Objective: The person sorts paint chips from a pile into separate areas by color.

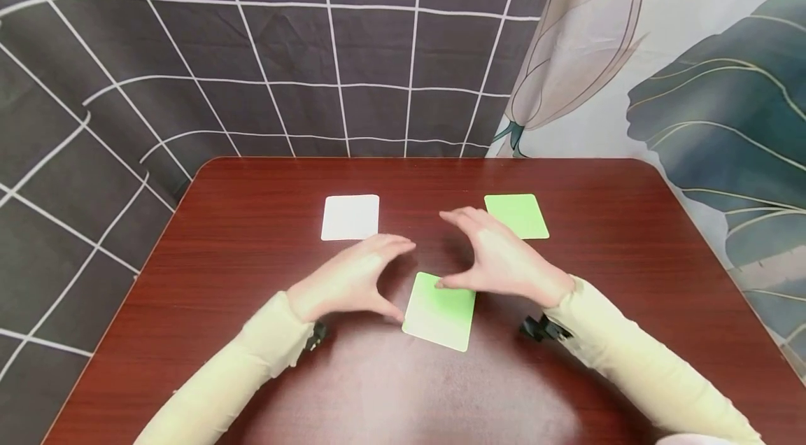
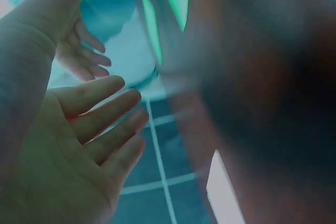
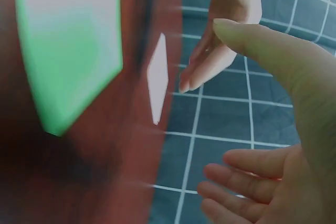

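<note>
Three cards lie on the brown table [image 1: 252, 333]: a white card [image 1: 350, 217] at the back left, a green card [image 1: 518, 215] at the back right, and a second green card [image 1: 439, 310] nearest me. My left hand [image 1: 378, 276] and right hand [image 1: 462, 252] face each other palm to palm just above the near green card, fingers straight and thumbs spread. Neither holds anything. The thumbs hang close to that card's upper corners; whether they touch it I cannot tell. The left wrist view shows the open left palm [image 2: 79, 145]. The right wrist view shows the open right hand [image 3: 273, 182], the green card [image 3: 68, 45] and the white card [image 3: 157, 77].
A dark cloth with a white grid [image 1: 252, 67] hangs behind the table, and a leaf-print cloth [image 1: 711, 102] hangs at the right. The table's far edge runs just behind the two back cards. Pale long sleeves [image 1: 630, 354] cover both forearms.
</note>
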`<state>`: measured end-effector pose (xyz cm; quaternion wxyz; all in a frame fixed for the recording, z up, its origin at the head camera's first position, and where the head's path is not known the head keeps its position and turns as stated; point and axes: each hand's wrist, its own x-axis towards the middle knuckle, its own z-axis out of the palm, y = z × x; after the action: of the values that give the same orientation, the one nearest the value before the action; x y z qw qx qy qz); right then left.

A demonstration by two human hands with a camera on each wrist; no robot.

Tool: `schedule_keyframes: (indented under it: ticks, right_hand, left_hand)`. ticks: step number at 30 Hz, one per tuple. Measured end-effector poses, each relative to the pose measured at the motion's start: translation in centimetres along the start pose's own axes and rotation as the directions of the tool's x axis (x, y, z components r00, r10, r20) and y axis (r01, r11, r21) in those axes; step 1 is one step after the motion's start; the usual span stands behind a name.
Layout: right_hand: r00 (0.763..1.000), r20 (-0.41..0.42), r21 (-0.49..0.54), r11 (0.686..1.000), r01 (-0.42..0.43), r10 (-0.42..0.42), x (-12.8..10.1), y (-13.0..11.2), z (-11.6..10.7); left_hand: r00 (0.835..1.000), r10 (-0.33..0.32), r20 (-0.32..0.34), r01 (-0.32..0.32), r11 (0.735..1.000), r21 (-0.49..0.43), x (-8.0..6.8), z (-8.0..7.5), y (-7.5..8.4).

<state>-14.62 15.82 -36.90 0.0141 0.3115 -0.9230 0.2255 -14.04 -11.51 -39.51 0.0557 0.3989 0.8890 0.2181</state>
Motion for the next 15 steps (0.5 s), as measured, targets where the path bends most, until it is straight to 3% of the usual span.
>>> schedule_keyframes:
  ticks: [7, 15]
  right_hand:
    - [0.997, 0.061, -0.009, 0.999, -0.040, 0.040, -4.4, -0.4, 1.7]
    - [0.993, 0.097, -0.022, 0.997, -0.069, 0.070, -6.7, -0.8, 3.9]
  left_hand:
    - [0.995, 0.049, 0.083, -0.049, 0.999, 0.005, 0.4, 2.1, 1.7]
    - [0.991, 0.053, 0.122, -0.051, 0.998, -0.022, 1.0, 3.0, 2.1]
